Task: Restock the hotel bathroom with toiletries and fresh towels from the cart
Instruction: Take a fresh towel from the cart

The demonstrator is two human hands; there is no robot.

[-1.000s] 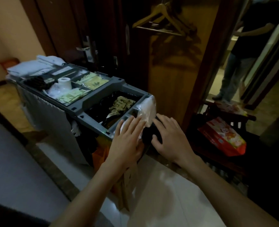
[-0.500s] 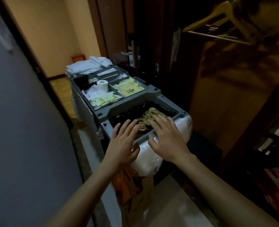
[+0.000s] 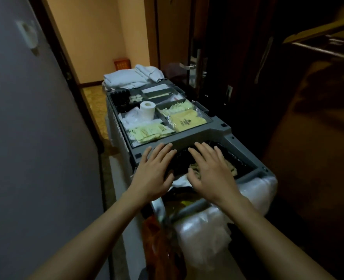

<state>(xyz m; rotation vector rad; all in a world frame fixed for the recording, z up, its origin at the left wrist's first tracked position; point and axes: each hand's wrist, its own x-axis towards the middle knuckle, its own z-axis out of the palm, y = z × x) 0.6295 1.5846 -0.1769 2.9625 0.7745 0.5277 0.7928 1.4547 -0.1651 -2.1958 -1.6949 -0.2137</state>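
- The cart (image 3: pixel 221 128) is long. It runs from near to far, away from the person.
- Both hands are at the near end.
- The left hand (image 3: pixel 154 174) is flat with wide fingers and holds nothing. Its fingertips are over the grey bar (image 3: pixel 187 140) between the dark bin (image 3: pixel 240 158) and the tray of small things.
- The right hand (image 3: pixel 211 172) is flat and wide too, with nothing in it. It is over the dark bin. I cannot tell if it touches what is inside.
- The yellow packets (image 3: pixel 150 132) lie just past the left hand, so that hand is nearer to them.
- The toilet roll (image 3: pixel 147 110) stands farther on. The white towels (image 3: pixel 130 78) are piled at the far end.
- I think the next reach must go forward, along the cart.
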